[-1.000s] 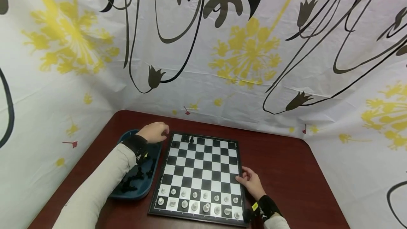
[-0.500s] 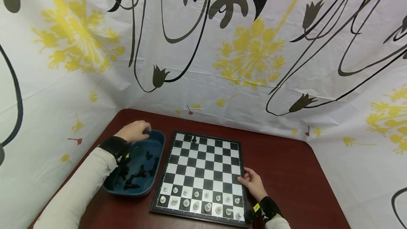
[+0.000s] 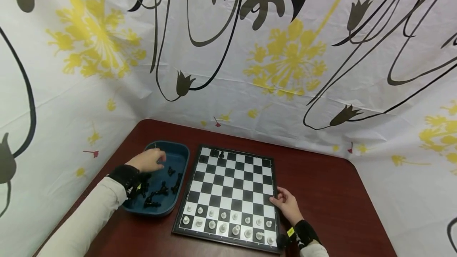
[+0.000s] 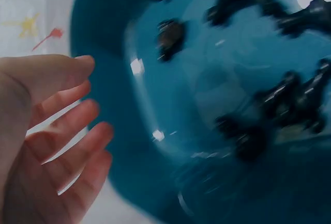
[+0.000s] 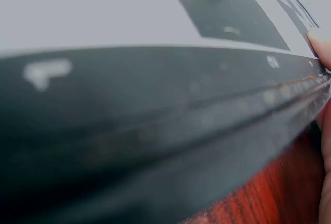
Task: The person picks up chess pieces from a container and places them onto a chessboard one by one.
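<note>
My left hand [image 3: 148, 160] hovers over the blue plastic tub [image 3: 179, 155], fingers loosely bent with nothing between them. Several black chess pieces [image 3: 153, 204] lie jumbled in the tub. The left wrist view shows the thumb and fingers [image 4: 77, 125] spread apart by the tub's wall, away from the black pieces [image 4: 170, 39]. My right hand [image 3: 288, 208] grips the right edge of the chessboard [image 3: 228, 183], thumb on top. White chess pieces [image 3: 223, 227] stand in two rows at the near end. A black chess piece [image 3: 221, 154] stands at the far left, beside dark squares where others blend in.
The tub stands close to the board's left side on a dark red table [image 3: 317, 181]. A white patterned cloth [image 3: 221, 102] hangs around the table's back and sides.
My left hand has moved left from near the board's far corner and down over the tub. The right hand stays on the board's edge. The view has shifted slightly.
</note>
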### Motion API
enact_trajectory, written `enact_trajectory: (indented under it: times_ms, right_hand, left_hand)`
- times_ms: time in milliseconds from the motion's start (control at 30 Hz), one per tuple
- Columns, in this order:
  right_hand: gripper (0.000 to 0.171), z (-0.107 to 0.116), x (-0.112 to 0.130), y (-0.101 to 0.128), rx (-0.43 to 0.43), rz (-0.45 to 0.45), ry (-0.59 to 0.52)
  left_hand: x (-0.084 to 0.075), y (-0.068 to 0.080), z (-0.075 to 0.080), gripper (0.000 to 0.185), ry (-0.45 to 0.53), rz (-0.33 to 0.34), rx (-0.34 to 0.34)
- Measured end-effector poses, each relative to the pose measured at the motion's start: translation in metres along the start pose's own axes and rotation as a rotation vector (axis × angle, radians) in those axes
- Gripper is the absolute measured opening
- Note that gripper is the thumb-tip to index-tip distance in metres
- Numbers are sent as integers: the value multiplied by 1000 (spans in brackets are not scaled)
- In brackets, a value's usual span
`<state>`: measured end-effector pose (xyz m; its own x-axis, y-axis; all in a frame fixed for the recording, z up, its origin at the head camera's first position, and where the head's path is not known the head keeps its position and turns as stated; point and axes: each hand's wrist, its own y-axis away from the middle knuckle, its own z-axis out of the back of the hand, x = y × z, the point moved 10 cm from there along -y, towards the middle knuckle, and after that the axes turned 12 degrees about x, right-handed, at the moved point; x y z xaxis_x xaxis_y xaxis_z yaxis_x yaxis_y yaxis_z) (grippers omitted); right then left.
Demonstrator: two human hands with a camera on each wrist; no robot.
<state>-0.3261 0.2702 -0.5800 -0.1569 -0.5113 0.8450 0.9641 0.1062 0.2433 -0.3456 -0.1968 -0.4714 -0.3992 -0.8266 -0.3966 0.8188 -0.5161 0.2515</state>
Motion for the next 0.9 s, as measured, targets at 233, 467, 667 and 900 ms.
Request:
enact_trajectory:
  times_ms: [233, 467, 667, 900]
  right_hand:
    - [55, 0, -2, 1, -2, -10, -36]
    - [56, 0, -4, 3, -9, -4, -51]
    - [56, 0, -3, 3, -12, -4, -57]
    - [56, 2, -3, 4, -18, -2, -47]
  left_hand:
    - [-2, -8, -38, 15, 67, 42, 138]
    - [-11, -4, -56, 22, 65, 123, 182]
    - [-13, -1, -65, 22, 102, 170, 223]
    - [-10, -1, -70, 22, 157, 231, 285]
